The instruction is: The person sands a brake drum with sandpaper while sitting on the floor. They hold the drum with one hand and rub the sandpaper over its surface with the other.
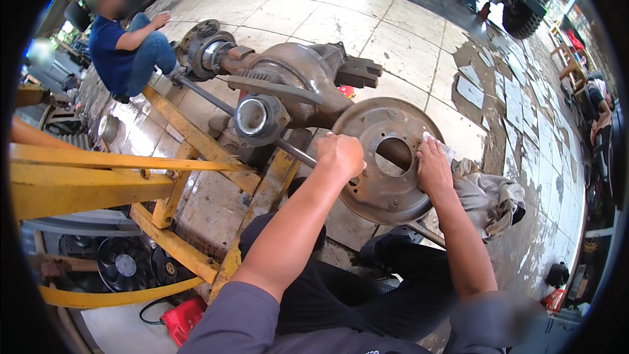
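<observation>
A round, rusty brake backing plate [409, 118] with a large centre hole stands tilted in front of me, at the near end of a brown axle housing [295, 72]. At its left side my left hand [344, 156] is closed, the fingertips curled out of sight. My right hand [434, 165] grips the right side, fingers lying along the plate's face beside the hole. A crumpled grey-beige cloth [491, 200] lies just right of that hand. A long metal rod [298, 154] runs behind my left hand, passing under the round hub-like fitting [251, 117].
Yellow steel frame beams [98, 187] fill the left side. Below them are a black fan [124, 265] and a red object [183, 321] with a cable. A person [114, 46] squats at the far left. Broken tiles [468, 88] and a vehicle's tyre [524, 16] are at the right.
</observation>
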### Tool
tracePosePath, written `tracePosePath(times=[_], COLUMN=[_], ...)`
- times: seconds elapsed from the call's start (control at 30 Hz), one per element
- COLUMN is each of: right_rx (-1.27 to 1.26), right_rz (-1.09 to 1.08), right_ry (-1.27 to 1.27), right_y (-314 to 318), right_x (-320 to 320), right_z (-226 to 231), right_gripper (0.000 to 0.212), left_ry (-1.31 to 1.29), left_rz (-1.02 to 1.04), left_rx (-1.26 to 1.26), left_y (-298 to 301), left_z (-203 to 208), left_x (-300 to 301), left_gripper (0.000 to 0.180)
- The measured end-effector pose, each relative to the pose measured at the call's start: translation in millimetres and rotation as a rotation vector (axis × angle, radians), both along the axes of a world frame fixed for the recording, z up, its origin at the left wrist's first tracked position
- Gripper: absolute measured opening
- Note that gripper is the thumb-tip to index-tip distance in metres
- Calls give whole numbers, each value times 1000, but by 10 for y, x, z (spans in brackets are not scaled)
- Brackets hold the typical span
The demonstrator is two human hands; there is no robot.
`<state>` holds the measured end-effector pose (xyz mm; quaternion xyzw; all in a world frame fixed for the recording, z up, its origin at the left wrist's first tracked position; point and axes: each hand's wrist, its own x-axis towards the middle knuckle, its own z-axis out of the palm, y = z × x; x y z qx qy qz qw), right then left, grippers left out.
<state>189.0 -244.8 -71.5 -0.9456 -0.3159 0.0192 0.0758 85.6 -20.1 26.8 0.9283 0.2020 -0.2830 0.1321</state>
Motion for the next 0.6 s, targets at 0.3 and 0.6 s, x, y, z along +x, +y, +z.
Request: tracePosePath(times=[0.3,0.6], right_rx=[-90,-48], right_rz=[-75,-35], right_ry=[-16,-91], right_y=[92,39], right_x=[-5,-10], right_z=[23,-165], right_gripper=[46,45], left_ry=[-68,109], left_rz=[-23,104], left_rx=[-125,-88], left_y=[198,236], left_z=[-25,66], left_x=[0,-8], left_gripper=[57,54])
